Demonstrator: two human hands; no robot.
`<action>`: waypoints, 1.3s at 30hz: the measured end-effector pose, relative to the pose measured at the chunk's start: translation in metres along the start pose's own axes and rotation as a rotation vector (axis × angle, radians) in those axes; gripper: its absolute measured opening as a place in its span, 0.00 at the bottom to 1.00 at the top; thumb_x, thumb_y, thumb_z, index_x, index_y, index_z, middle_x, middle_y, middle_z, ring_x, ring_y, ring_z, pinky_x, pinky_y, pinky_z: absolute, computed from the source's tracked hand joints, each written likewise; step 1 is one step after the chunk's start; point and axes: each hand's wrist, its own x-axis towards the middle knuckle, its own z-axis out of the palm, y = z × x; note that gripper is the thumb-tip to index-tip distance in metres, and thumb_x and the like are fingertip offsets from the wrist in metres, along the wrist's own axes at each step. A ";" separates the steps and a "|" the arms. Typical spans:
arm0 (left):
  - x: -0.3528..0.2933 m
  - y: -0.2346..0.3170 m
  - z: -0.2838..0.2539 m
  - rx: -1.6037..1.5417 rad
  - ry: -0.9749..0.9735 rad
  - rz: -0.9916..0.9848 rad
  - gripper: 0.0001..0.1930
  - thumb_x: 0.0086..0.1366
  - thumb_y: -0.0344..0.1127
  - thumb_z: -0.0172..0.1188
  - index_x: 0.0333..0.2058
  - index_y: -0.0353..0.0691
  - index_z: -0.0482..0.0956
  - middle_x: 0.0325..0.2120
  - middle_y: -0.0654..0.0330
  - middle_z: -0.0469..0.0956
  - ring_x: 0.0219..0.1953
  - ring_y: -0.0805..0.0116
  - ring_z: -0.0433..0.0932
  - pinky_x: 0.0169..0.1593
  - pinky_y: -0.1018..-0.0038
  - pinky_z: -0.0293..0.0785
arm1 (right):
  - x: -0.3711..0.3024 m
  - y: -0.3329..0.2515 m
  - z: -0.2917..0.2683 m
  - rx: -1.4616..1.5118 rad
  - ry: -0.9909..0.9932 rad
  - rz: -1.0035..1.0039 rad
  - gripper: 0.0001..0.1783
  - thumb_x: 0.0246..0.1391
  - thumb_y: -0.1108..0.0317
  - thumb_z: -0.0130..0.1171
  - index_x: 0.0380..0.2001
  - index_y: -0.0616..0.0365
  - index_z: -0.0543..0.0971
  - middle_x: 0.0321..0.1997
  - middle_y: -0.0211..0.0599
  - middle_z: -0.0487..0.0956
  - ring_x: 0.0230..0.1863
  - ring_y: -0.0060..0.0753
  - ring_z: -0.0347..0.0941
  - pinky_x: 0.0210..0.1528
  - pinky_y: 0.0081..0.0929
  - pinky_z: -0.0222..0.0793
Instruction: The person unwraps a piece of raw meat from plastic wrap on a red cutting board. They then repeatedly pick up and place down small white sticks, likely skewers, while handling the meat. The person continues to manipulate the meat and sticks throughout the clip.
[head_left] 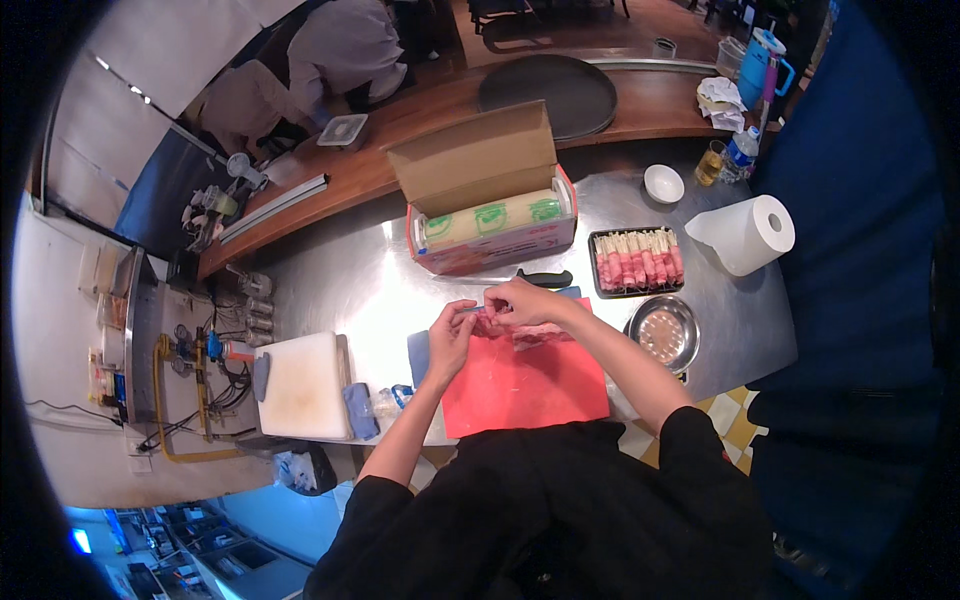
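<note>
Both hands meet over the far edge of a red cutting board (pixel 530 390). The fingers of my left hand (pixel 452 338) pinch the left end of a thin pink meat slice (pixel 486 323). Close beside it, my right hand (pixel 520 303) has its fingers bent down onto the same meat. Another strip of raw meat (pixel 536 336) lies on the board below my right wrist. Just beyond my hands is a knife (pixel 545 278) with a black handle. To the right, a black tray (pixel 600 262) holds several meat-wrapped rolls (pixel 648 262) with pale stringy ends.
A metal bowl (pixel 690 338) stands right of the board, near a paper towel roll (pixel 735 235) and a white bowl (pixel 663 184). Behind my hands is an open carton (pixel 480 250) with a film roll. White cutting boards (pixel 303 385) lie left. Two people are beyond the wooden counter (pixel 440 115).
</note>
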 end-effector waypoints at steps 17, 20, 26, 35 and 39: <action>-0.017 0.072 0.001 0.140 0.079 0.208 0.24 0.57 0.18 0.68 0.53 0.32 0.75 0.35 0.55 0.85 0.39 0.74 0.84 0.42 0.79 0.83 | 0.016 -0.119 -0.022 -0.032 0.015 0.034 0.07 0.46 0.75 0.67 0.30 0.63 0.79 0.28 0.40 0.85 0.32 0.32 0.83 0.38 0.31 0.77; -0.012 0.077 0.010 0.123 0.036 0.193 0.23 0.57 0.18 0.67 0.52 0.31 0.76 0.34 0.56 0.85 0.38 0.75 0.84 0.41 0.79 0.83 | 0.010 -0.124 -0.031 -0.120 0.027 0.007 0.09 0.48 0.74 0.68 0.31 0.64 0.79 0.29 0.39 0.84 0.32 0.30 0.82 0.37 0.29 0.77; 0.003 0.086 0.028 0.103 -0.058 0.187 0.21 0.59 0.19 0.66 0.52 0.31 0.76 0.33 0.56 0.85 0.35 0.75 0.84 0.38 0.79 0.83 | -0.009 -0.130 -0.042 -0.145 0.116 0.014 0.11 0.45 0.74 0.69 0.34 0.62 0.80 0.31 0.39 0.84 0.34 0.30 0.83 0.39 0.30 0.78; 0.003 0.095 0.049 0.215 -0.092 0.075 0.12 0.63 0.20 0.64 0.46 0.29 0.81 0.31 0.54 0.86 0.32 0.72 0.85 0.34 0.76 0.84 | -0.058 -0.073 -0.015 0.371 0.340 0.047 0.10 0.57 0.76 0.66 0.43 0.63 0.81 0.41 0.36 0.84 0.44 0.24 0.81 0.47 0.26 0.79; 0.004 0.080 0.050 0.194 -0.179 -0.080 0.13 0.62 0.20 0.63 0.46 0.28 0.82 0.33 0.54 0.86 0.33 0.72 0.85 0.36 0.77 0.83 | -0.060 -0.066 -0.012 0.348 0.318 0.100 0.10 0.58 0.76 0.65 0.43 0.64 0.81 0.42 0.36 0.83 0.45 0.24 0.80 0.48 0.27 0.79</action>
